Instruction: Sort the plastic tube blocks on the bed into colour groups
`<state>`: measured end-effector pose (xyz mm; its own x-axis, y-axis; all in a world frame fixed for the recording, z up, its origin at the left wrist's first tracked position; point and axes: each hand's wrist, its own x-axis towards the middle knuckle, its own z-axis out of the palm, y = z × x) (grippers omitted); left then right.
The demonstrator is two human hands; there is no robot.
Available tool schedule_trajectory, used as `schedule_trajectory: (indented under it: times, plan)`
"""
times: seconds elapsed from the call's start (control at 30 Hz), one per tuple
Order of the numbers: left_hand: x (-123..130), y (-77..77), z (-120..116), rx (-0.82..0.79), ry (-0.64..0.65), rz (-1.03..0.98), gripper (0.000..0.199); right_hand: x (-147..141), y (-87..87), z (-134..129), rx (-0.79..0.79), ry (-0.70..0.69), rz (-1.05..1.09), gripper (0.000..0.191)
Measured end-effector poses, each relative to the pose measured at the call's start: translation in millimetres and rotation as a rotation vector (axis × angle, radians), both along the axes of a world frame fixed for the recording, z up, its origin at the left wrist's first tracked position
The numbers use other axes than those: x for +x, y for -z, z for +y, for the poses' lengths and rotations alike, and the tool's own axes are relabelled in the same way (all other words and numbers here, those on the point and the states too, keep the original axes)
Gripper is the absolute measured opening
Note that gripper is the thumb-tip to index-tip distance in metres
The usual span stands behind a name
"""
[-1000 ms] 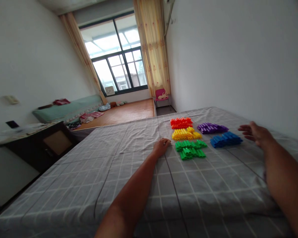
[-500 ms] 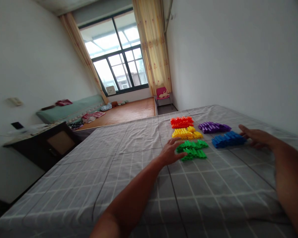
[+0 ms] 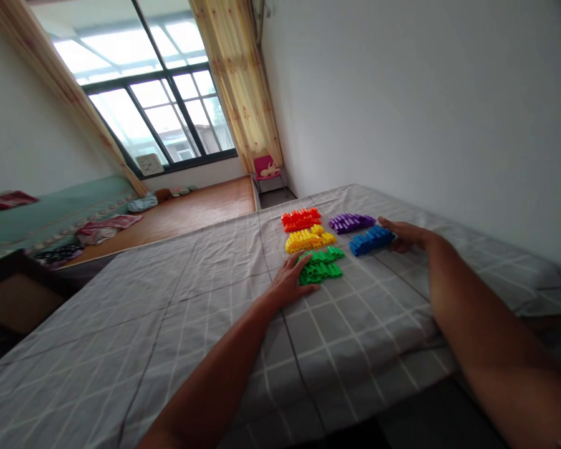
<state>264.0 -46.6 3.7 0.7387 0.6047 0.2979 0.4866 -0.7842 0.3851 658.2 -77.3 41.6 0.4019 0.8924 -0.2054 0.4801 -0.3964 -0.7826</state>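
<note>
My left hand (image 3: 290, 278) lies at the left end of the green plastic tube-like pieces (image 3: 321, 265), fingers spread and touching them. At the right end of the blue plastic pieces (image 3: 371, 240) is my right hand (image 3: 406, 236), thumb and fingers apart, its fingertips against or just behind the pile. Behind the green pile sits a group of yellow pieces (image 3: 306, 240), and beyond that a group of orange-red pieces (image 3: 300, 219). Purple pieces (image 3: 352, 222) lie behind the blue ones. All are grouped by colour in rows; the exact kind of piece is too small to tell.
A grey checked cloth (image 3: 206, 312) covers the wide surface under the pieces. A white wall (image 3: 402, 112) runs along the right. Farther off are a bed platform (image 3: 201, 202), a pink chair (image 3: 265, 167), curtains and a window. A dark cabinet (image 3: 16, 293) stands left.
The view has turned to the right and tilted, so the scene sits farther left. My right hand has come closer against the blue pieces. My left hand stays at the green pile.
</note>
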Motion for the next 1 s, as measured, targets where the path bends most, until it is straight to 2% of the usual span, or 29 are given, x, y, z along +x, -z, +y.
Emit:
schedule_trajectory:
  times: [0.1,0.2,0.33,0.43,0.63,0.8,1.0]
  plan:
    - [0,-0.1,0,-0.004,-0.007,0.001,0.085,-5,-0.9,3,-0.050,-0.094,0.107,0.074]
    - [0,0.8,1,-0.001,-0.015,-0.010,0.085,-22,-7.6,7,-0.088,-0.128,0.080,0.081]
    - [1,2.9,1,0.010,-0.014,-0.014,0.088,-55,-17.4,11,-0.165,-0.264,0.069,0.079]
    - [6,2.2,1,0.023,-0.033,-0.014,0.090,-83,-18.0,13,-0.163,-0.383,0.119,0.073]
    - [6,-7.6,9,0.025,-0.111,-0.004,0.090,-140,-12.4,25,-0.108,-0.460,0.278,0.069]
    - [-28,-15.8,27,0.033,-0.156,0.016,0.078,-197,-17.7,40,-0.076,-0.519,0.257,0.065]
    - [-103,-17.6,44,0.022,-0.293,-0.073,0.054,-287,-23.0,72,-0.021,-0.624,0.355,0.064]
